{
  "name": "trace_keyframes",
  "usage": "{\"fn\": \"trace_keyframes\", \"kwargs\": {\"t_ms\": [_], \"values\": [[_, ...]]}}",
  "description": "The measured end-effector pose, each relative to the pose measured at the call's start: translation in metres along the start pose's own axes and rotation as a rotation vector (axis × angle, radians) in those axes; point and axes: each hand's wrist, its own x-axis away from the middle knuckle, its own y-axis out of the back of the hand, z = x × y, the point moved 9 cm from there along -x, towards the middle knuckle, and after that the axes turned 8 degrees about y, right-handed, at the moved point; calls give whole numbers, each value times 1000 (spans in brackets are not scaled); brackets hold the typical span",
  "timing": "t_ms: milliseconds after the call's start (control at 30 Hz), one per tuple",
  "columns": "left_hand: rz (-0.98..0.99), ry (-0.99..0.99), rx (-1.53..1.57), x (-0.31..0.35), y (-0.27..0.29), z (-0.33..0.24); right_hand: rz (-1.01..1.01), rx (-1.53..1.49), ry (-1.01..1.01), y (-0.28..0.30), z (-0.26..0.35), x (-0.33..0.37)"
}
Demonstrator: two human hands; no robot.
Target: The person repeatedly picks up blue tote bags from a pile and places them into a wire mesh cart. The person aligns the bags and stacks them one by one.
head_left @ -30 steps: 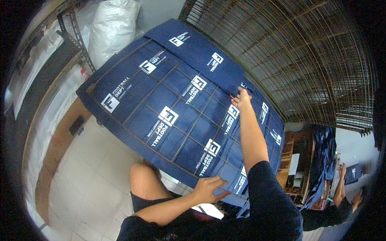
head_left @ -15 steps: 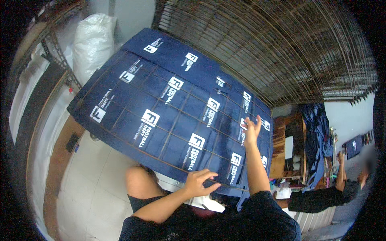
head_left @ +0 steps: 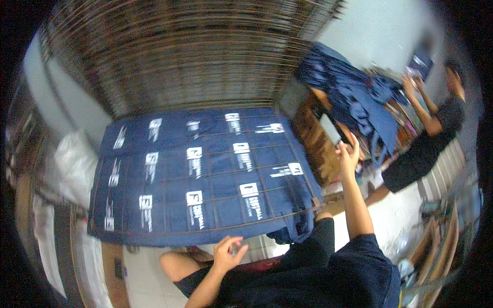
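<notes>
Navy fabric pieces (head_left: 169, 177) with white printed logos lie spread on a wire-grid drying rack (head_left: 241, 224) in front of me. Just off its near edge is my left hand (head_left: 229, 254), empty, thumb apart from loosely bent fingers. My right hand (head_left: 349, 155) is raised beyond the rack's right side, its fingers apart and slightly blurred. Behind its fingertips shows a pale flat sheet (head_left: 329, 129); I see no grip on it.
Stacked wire shelves (head_left: 179, 56) tilt up behind the fabric. On the right, a heap of navy cloth (head_left: 354, 92) lies by a wooden table (head_left: 322, 149), and another person (head_left: 426, 138) stands with hands raised. A white plastic sack (head_left: 77, 164) stands left.
The view has swung right, bringing the cloth heap and the other person further in. My right hand has gone from over the printed fabric to beyond its right side. My left hand stays near the front edge.
</notes>
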Motion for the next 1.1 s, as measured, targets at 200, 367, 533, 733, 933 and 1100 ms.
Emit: {"fn": "trace_keyframes", "kwargs": {"t_ms": [200, 367, 533, 733, 933, 1100], "values": [[172, 202, 0, 76, -41, 13, -171, 14, 126, 101, 30, -58], [151, 342, -56, 107, -34, 28, -350, 374, 237, 199, 0, -132], [0, 510, 46, 113, -14, 39, -497, -277, -199, 229, -60, -187], [-11, 502, -91, 103, -21, 2, -508, -904, -356, 183, -64, -224], [10, 478, 21, 105, -36, 0, -560, -841, -405, 172, -137, -287], [34, 455, 170, 102, -55, -2, -642, -782, -498, 187, -152, -294]]}}
